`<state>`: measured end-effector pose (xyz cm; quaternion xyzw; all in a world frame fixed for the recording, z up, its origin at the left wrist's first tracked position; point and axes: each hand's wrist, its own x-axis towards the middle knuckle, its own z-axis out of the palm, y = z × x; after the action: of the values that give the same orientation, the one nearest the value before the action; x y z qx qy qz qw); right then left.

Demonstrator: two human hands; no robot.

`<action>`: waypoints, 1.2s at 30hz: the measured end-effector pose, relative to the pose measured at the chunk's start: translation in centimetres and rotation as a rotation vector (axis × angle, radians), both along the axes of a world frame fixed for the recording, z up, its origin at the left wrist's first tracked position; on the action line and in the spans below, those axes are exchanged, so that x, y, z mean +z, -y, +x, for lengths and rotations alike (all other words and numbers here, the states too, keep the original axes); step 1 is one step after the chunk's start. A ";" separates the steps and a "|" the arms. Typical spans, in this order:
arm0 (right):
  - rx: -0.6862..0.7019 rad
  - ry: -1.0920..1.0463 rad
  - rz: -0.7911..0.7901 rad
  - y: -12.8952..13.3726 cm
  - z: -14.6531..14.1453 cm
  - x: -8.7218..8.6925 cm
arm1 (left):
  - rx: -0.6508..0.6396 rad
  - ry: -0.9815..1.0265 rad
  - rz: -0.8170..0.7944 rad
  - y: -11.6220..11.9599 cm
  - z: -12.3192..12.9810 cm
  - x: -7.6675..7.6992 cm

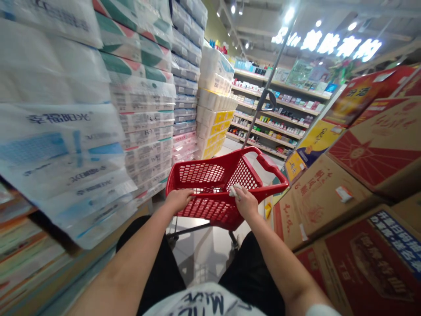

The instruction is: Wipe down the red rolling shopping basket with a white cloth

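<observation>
A red plastic shopping cart (210, 208) stands sideways right in front of me, its handle end toward the right. My left hand (179, 201) is closed over the near rim at the cart's left part. Against the same rim, farther right, my right hand (246, 202) has its fingers closed on a crumpled white tissue (235, 190). Through the lattice walls the cart's basket shows, with no goods visible in it. The undersides of both hands are hidden.
Tall stacks of packaged tissue paper (141, 96) line the left side. Cardboard cartons (362, 175) are piled close on the right. A slanting metal pole (265, 96) rises beyond the cart, before stocked shelves (279, 105). Pale floor tiles (197, 250) lie beneath the cart.
</observation>
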<state>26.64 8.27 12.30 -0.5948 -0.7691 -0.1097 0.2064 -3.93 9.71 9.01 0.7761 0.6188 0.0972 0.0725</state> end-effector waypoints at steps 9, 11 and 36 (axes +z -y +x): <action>-0.039 -0.030 -0.031 -0.4 0.2 -0.1 | -0.051 0.028 0.155 0.9 7.4 -0.1; 0.027 0.019 -0.057 -0.4 -0.1 0.2 | -0.008 0.048 0.206 0.7 8.3 -0.4; 0.005 -0.124 -0.101 0.0 0.6 0.4 | 0.076 0.099 0.227 0.3 7.6 -0.7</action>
<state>27.25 8.24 12.70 -0.6081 -0.7610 -0.0333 0.2235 3.68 9.45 8.31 0.7497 0.6284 0.2073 0.0109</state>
